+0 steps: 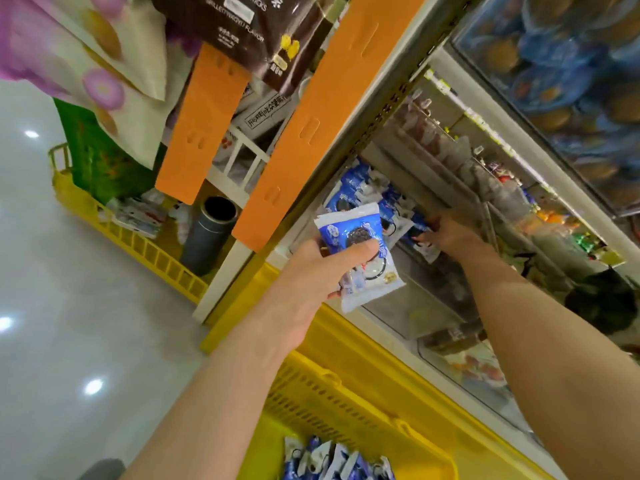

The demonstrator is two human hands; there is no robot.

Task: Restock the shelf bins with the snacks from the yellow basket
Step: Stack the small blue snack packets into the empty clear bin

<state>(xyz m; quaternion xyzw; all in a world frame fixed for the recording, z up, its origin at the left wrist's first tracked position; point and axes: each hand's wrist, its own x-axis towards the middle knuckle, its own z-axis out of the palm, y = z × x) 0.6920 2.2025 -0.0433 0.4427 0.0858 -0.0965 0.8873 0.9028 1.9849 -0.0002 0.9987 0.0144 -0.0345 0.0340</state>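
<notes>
Nearest, at the bottom edge: yellow basket (329, 393), with spare packets (339, 459) in blue and white heaped loose inside.

Above that, left hand (304, 275), thumb over and fingers under, clamped on the held packets (360, 251). At least two cookie packs, stacked, just short of the shelf front. Probably light, soft film pillows with brittle biscuit inside. Slick too, so apt to slide off one another. Best gripped flat across the middle, as here, or by a crimped end seal, with no hard squeezing.

Farther in, right hand (450, 233) reaching into the shelf bin (398, 306), fingertips against the binned packets (360, 192) standing in a row. Too blurred to tell whether pinching one or only pressing the row back. Looks like making room for the next load.

Beyond, to the left on the floor: second yellow basket (145, 240) holding other goods, grey cylinder (207, 237) beside it, orange strips (204, 123) hanging above.
</notes>
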